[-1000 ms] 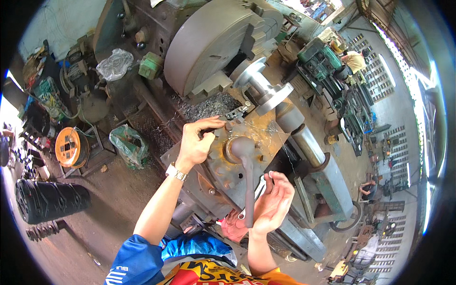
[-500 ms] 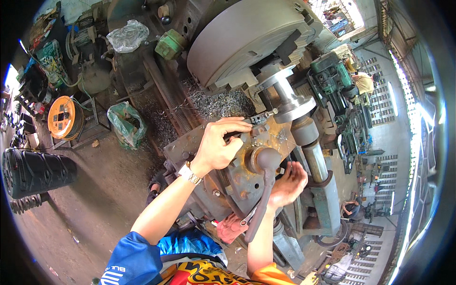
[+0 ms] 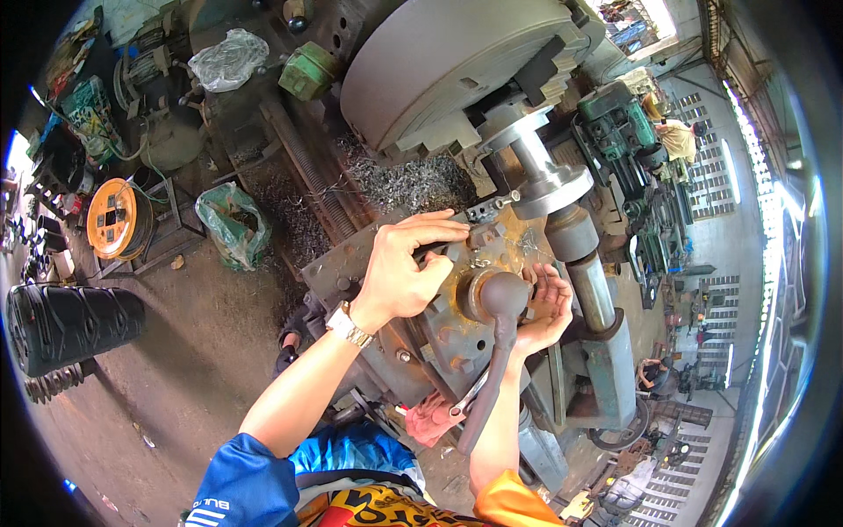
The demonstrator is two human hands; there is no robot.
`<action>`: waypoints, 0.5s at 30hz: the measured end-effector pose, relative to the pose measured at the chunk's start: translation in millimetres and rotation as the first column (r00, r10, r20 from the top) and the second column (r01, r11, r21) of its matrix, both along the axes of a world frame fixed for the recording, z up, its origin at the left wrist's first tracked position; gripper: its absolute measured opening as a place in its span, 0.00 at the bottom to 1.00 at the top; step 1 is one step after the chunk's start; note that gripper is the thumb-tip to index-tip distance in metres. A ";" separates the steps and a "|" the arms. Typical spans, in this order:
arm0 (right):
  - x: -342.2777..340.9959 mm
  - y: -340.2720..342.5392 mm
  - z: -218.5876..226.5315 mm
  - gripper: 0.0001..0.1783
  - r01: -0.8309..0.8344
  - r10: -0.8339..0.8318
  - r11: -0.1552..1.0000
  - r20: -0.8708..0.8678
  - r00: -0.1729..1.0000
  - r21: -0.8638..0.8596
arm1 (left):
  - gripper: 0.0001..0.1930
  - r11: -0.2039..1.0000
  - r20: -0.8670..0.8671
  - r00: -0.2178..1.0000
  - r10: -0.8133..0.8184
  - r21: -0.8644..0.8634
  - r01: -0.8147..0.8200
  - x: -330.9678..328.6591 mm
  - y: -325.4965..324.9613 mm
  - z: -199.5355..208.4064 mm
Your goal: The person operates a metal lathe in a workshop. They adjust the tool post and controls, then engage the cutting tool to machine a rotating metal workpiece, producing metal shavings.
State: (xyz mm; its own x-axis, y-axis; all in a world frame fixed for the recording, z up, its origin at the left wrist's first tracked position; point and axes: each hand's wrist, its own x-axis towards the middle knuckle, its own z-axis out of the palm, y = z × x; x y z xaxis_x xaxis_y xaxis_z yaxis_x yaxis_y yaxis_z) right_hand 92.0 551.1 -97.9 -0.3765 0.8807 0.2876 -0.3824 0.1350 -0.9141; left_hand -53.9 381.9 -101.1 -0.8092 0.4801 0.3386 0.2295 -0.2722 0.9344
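My left hand (image 3: pixel 406 270) rests at the left edge of the lathe's rusty square tool post (image 3: pixel 457 334), fingers stretched toward the cutting tool (image 3: pixel 493 207) clamped there, thumb bent. It looks open; its fingertips' undersides are hidden. Beyond the post's round-ended clamp lever (image 3: pixel 502 307), my right hand (image 3: pixel 546 309) is open, palm up, fingers apart and slightly curled near the post's right side. A shiny flanged metal workpiece (image 3: pixel 553 189) sits between the big jaw chuck (image 3: pixel 439 70) and the tailstock centre (image 3: pixel 587 285). The cutting tool's tip is close to its flange.
A wrench (image 3: pixel 468 395) and a red rag (image 3: pixel 430 422) lie near my body, under the lever. Metal chips (image 3: pixel 408 180) heap below the chuck. To the left are a green plastic bag (image 3: pixel 233 224), an orange spool (image 3: pixel 114 220) and a black ribbed container (image 3: pixel 75 321).
My right hand has moved up and forward along the tool post's right side, its fingers now more curled. My left hand stays nearly in place. The view has shifted slightly.
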 end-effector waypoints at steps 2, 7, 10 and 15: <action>8.3 -1.6 4.5 0.20 0.049 -0.050 0.999 -0.015 0.999 -0.009 | 0.24 1.000 -0.009 1.000 -0.002 0.004 0.002 -0.6 -0.3 0.5; 45.4 -37.2 30.4 0.17 0.131 -0.117 0.989 -0.197 0.973 0.061 | 0.25 1.000 -0.002 1.000 -0.009 -0.006 0.009 -0.1 -0.8 2.8; 65.5 -84.2 43.2 0.16 0.030 0.006 0.963 -0.135 0.991 0.268 | 0.25 1.000 0.000 1.000 -0.007 0.002 0.007 0.2 -0.4 2.3; 79.1 -149.5 60.0 0.08 -0.245 0.255 0.690 0.088 0.963 0.681 | 0.22 1.000 -0.014 1.000 -0.012 0.014 0.012 1.0 -2.0 -1.1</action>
State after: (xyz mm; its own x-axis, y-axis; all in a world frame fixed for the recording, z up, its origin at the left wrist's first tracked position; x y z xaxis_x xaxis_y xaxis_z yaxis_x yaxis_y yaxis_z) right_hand 171.1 401.6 -37.8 -0.5460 0.3171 0.7755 -0.5040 0.6151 -0.6063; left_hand -53.0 379.9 -102.2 -0.7986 0.4848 0.3566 0.2391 -0.2882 0.9272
